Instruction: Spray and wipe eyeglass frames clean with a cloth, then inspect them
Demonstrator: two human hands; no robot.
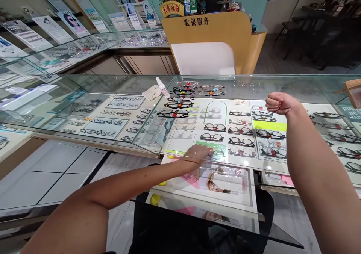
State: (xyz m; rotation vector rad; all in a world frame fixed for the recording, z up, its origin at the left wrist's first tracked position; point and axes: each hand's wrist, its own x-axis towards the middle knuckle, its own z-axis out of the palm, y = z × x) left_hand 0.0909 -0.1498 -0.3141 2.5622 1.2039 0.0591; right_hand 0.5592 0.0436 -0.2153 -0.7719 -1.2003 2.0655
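Observation:
My left hand [197,153] reaches in under the glass top, at a pair of glasses [217,151] on a green card in the display case. Its fingertips are at the left end of that frame, and I cannot make out whether they grip it. Raised over the right part of the case, my right hand [280,103] is curled into a fist, with nothing visible in it. Rows of glasses [241,141] lie in the case between the hands. On the glass top stands a column of dark glasses [173,113], beside a white bottle [163,87] and a pale cloth [151,92].
Below the case, a drawer [252,194] with plastic packets and printed pictures is pulled out towards me. The glass counter [118,82] runs across the view. A wooden reception desk [208,30] stands beyond it. At the right edge is a wooden-framed object [352,84].

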